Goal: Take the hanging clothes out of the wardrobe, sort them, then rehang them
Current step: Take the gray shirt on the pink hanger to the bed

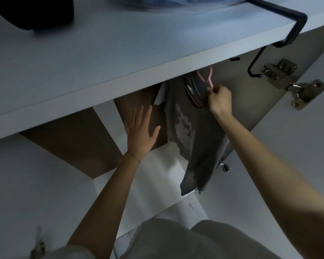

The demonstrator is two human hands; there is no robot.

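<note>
**Grey T-shirt held on its pink hanger just under the shelf**

The right hand (219,99), right of centre in the frame, pinches the lower stem of a pink hanger (204,76) with curled fingers. The grip sits at the collar, which looks like the best place to steer the garment's weight. The grey T-shirt (187,131), with a faded pale print on its front, hangs from the hanger and trails to the lower middle of the frame. Its hem hangs loose above the white bottom board (153,184) of the wardrobe. The hanger's hook runs up behind the front edge of the white shelf (101,68). The rail is hidden there, so I cannot tell whether the hook is on it or off it.

The left hand (141,132), at centre, is open with its fingers straight and spread in front of the brown back panel (73,139). It appears placed to guard the space left of the shirt. Whether it touches the panel cannot be told.

The tight edges are above and to the right. The shelf lip lies just over the hook, and the grey side panel (251,101) is close beside the right hand. A black hook (281,30) clipped over the shelf and a metal door hinge (295,86) are near, in the upper right. The wider room lies to the lower left, toward the camera. Judging from this, the hanger would have to dip under the shelf edge to come out that way.
</note>
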